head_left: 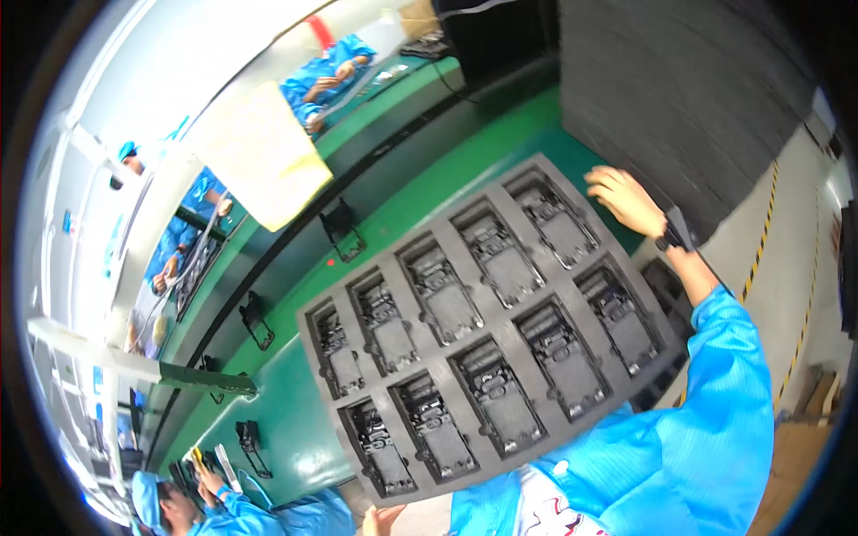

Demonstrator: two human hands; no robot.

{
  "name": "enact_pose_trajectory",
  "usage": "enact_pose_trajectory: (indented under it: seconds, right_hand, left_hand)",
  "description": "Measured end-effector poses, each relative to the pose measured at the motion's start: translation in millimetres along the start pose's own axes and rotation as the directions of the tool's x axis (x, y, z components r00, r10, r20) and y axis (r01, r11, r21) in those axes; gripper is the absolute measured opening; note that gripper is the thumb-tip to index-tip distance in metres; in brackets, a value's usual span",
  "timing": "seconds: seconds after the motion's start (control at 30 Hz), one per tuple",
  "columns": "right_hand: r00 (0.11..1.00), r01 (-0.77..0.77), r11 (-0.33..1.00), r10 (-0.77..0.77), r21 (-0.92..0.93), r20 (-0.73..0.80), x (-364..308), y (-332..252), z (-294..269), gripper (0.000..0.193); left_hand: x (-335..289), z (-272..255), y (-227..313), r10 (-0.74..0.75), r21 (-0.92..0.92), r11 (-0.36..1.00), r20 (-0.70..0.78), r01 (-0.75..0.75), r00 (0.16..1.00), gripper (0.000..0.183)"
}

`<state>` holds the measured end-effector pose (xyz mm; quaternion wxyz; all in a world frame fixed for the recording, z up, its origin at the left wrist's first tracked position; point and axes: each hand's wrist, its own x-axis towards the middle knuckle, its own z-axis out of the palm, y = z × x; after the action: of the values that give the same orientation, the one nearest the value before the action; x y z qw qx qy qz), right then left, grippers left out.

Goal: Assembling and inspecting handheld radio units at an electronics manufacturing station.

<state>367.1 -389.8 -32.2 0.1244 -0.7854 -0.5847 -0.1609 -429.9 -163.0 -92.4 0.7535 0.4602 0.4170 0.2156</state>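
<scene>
I hold a large dark grey foam tray (pixel 514 223) tilted over the green bench. It has several rectangular pockets, each holding a black plastic part (pixel 500 259). My right hand (pixel 624 200) grips the tray's far right corner, with a black strap on its wrist. My left hand (pixel 382 517) shows only as fingertips at the tray's near left corner, and the rest is hidden under the tray. Both hands bear the tray.
A tall stack of dark grey foam sheets (pixel 679 98) stands just beyond my right hand. The green bench (pixel 420 170) carries black fixtures (pixel 344 230) along a dark conveyor strip. Co-workers in blue coats (pixel 326 76) sit further along and at the lower left (pixel 223 509).
</scene>
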Motion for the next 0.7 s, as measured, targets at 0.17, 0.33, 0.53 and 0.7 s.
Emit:
enact_pose_trajectory:
  seconds: [0.17, 0.33, 0.53, 0.7]
  right_hand:
    - [0.871, -0.469, 0.714, 0.279, 0.519, 0.404, 23, -3, 22, 0.041]
    - [0.807, -0.588, 0.494, 0.409, 0.64, 0.426, 43, -18, 35, 0.044]
    - [0.897, -0.441, 0.723, 0.331, 0.532, 0.294, 76, -30, 28, 0.031]
    - [0.964, -0.261, 0.838, 0.201, 0.479, 0.175, 89, -24, 27, 0.022]
  left_hand:
    - [8, 67, 87, 0.052, 0.174, 0.985, -0.371, 0.014, 0.927, 0.05]
    - [115, 106, 121, 0.318, 0.581, 0.804, -0.248, -0.123, 0.915, 0.048]
    - [181, 123, 149, 0.154, 0.808, 0.584, -0.017, -0.077, 0.988, 0.058]
    - [170, 140, 166, 0.18, 0.875, 0.476, 0.004, -0.091, 0.984, 0.067]
